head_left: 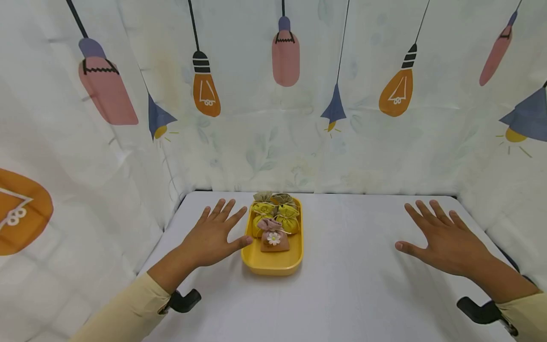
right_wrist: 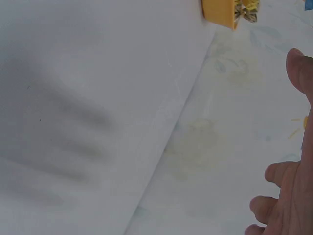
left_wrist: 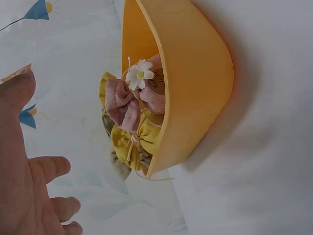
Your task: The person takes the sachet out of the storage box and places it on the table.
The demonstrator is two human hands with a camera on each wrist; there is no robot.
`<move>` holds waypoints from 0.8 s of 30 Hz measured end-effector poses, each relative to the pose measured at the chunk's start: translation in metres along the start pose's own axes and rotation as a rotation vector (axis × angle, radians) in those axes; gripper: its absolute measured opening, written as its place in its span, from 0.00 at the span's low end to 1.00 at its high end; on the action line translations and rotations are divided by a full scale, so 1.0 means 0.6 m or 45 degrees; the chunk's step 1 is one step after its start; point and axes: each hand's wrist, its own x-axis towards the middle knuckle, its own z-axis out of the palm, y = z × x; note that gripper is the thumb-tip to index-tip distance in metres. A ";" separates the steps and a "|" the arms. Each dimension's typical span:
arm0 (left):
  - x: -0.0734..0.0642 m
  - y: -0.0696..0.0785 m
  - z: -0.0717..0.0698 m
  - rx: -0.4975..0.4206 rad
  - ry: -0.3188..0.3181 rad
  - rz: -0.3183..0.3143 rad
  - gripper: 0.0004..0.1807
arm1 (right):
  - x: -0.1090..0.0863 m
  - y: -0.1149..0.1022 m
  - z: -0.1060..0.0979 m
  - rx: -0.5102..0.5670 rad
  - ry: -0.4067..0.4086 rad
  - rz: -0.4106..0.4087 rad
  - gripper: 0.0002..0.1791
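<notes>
A yellow plastic tub stands on the white table, with several small drawstring pouches gathered toward its far end. The nearest is a pink pouch with a white flower on its front; behind it come yellow pouches and olive-green pouches. My left hand is held over the table just left of the tub, fingers spread, thumb overlapping the tub's left rim in the head view. Far to the right, my right hand hovers with spread fingers, holding nothing, its shadow falling on the tabletop.
Behind and beside the table hangs a pale curtain printed with lamps and bulbs. Its side panels come close to the table's left and right edges. A black wrist mount juts from the left sleeve, another from the right.
</notes>
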 end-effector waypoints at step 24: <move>-0.014 -0.001 0.066 -0.140 -0.035 -0.038 0.52 | 0.009 -0.020 0.022 0.091 0.024 -0.037 0.59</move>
